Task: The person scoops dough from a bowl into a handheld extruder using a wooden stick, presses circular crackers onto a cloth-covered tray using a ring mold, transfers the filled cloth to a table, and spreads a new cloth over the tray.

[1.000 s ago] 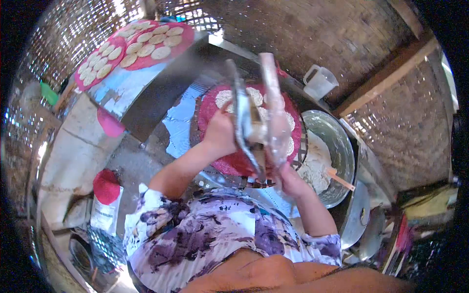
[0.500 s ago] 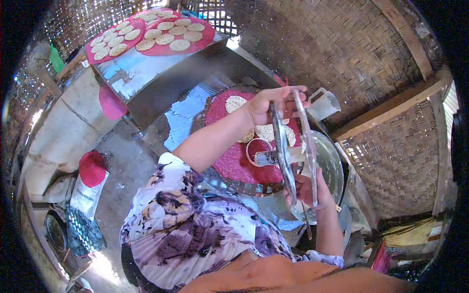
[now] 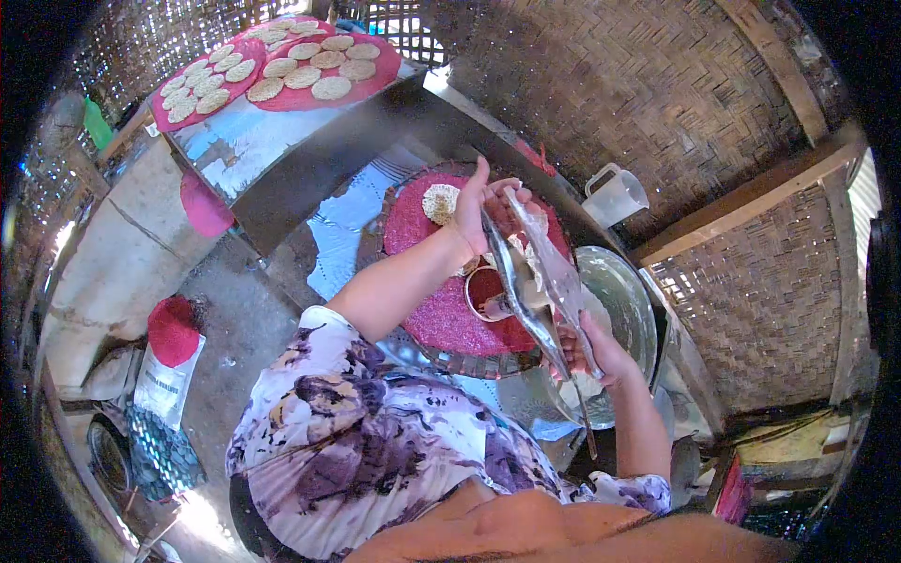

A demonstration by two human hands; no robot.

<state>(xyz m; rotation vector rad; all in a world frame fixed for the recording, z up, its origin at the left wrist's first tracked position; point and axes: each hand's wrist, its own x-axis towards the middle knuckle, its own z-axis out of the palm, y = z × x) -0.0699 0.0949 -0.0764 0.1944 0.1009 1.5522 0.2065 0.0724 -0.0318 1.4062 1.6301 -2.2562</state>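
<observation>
Left grip [image 3: 481, 214], fingers spread, against plates' [image 3: 522, 293] far end; right grip [image 3: 601, 349] curled round near end. Seemingly squeezing step; calls for even hold.

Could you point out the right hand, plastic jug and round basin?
Right hand [image 3: 611, 356]: head view, middle of the hand.
Plastic jug [image 3: 618, 200]: head view, its body.
Round basin [image 3: 635, 306]: head view, bare inner wall.

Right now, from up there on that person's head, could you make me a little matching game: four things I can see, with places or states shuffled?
1. Jug
2. Round basin
3. Two-plated tool
4. Flat round pieces, upper left

A. Between left hand and right hand
B. On pink mats
C. Beside the woven wall
D. Pale substance inside

Pairs: 1-C; 2-D; 3-A; 4-B
</observation>
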